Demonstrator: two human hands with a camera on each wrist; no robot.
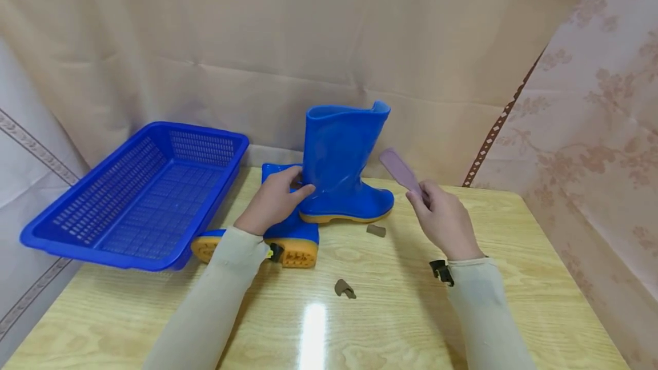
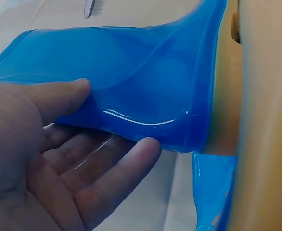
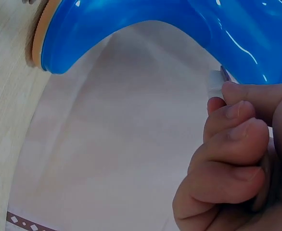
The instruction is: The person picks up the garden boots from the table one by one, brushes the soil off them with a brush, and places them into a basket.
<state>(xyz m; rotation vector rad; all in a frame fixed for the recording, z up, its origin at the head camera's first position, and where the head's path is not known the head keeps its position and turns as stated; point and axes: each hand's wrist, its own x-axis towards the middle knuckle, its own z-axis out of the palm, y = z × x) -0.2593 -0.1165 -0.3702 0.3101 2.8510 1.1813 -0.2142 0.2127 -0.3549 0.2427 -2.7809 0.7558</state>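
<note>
A blue rain boot point(image 1: 341, 159) with a yellow sole stands upright on the table, toe to the right. My left hand point(image 1: 275, 198) holds it from behind at the ankle; in the left wrist view the thumb lies along one side of the boot point(image 2: 131, 82) and the fingers behind it. My right hand point(image 1: 444, 218) grips a light purple brush point(image 1: 400, 169) by its handle, to the right of the boot's shaft. The brush's pale bristles point(image 3: 215, 84) show past the fingertips in the right wrist view. A second blue boot point(image 1: 293, 250) lies on its side, partly hidden under the left forearm.
A blue plastic basket point(image 1: 205, 233) stands at the left of the wooden table point(image 1: 390, 324). One flat brown piece point(image 1: 376, 230) lies by the upright boot's toe and another curled brown piece point(image 1: 344, 289) lies nearer the front. A beige curtain point(image 1: 247, 33) hangs behind.
</note>
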